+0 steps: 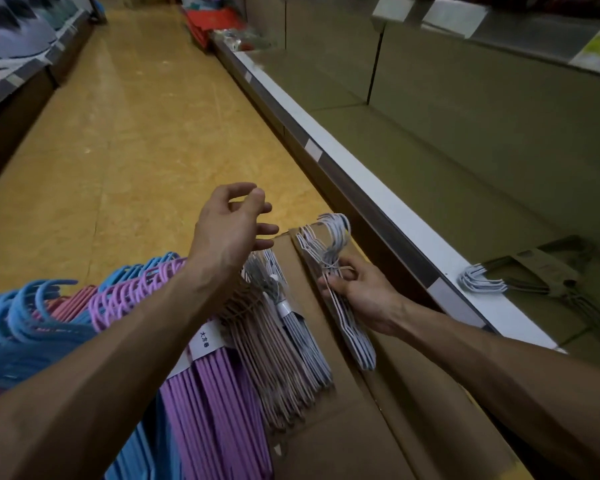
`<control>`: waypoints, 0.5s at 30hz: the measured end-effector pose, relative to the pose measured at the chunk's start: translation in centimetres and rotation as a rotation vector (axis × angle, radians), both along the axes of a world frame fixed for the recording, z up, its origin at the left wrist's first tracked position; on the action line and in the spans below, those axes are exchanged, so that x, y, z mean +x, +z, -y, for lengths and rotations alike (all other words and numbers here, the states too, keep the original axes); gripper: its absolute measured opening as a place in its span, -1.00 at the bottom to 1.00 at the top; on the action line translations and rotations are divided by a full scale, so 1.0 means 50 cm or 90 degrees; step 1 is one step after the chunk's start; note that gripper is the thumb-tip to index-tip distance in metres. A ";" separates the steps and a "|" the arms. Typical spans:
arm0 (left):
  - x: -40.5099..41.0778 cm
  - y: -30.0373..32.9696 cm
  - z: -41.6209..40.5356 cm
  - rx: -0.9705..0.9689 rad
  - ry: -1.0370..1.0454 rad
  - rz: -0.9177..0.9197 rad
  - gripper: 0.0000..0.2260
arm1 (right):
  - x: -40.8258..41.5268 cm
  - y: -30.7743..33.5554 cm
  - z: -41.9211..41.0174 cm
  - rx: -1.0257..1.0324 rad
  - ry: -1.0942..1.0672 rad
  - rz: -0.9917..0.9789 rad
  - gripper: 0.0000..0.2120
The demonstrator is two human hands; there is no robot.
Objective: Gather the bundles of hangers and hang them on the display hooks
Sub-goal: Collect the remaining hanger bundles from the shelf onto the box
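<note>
Right hand [355, 289] grips a tied bundle of thin white wire hangers [329, 258] over a cardboard box [329, 427]; left hand [234, 226] hovers, fingers loosely spread, holding nothing.

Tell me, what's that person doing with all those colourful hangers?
A person is sorting bundles of hangers in a shop aisle. The right hand grips a white hanger bundle over a cardboard box. The left hand hovers open above purple hangers, pink hangers and blue hangers. Another white bundle lies on the shelf.
</note>
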State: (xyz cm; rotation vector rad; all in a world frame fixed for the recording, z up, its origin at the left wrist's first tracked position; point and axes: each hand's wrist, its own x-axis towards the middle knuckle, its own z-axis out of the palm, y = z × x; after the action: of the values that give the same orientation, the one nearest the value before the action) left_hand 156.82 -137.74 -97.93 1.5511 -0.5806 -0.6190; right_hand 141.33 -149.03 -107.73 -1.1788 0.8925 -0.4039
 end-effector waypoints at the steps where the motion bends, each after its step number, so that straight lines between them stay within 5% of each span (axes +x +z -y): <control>1: 0.003 -0.002 -0.001 -0.005 0.003 0.000 -0.77 | 0.009 -0.005 -0.002 -0.019 0.002 -0.022 -0.65; 15: 0.034 -0.013 -0.019 -0.011 0.014 0.026 -0.82 | 0.082 -0.056 -0.058 -0.226 0.115 -0.224 -0.80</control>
State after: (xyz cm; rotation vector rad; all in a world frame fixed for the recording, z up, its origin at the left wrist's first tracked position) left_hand 158.50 -136.79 -98.57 1.5545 -0.5973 -0.5654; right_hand 145.42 -146.13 -110.51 -1.6796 1.0311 -0.2148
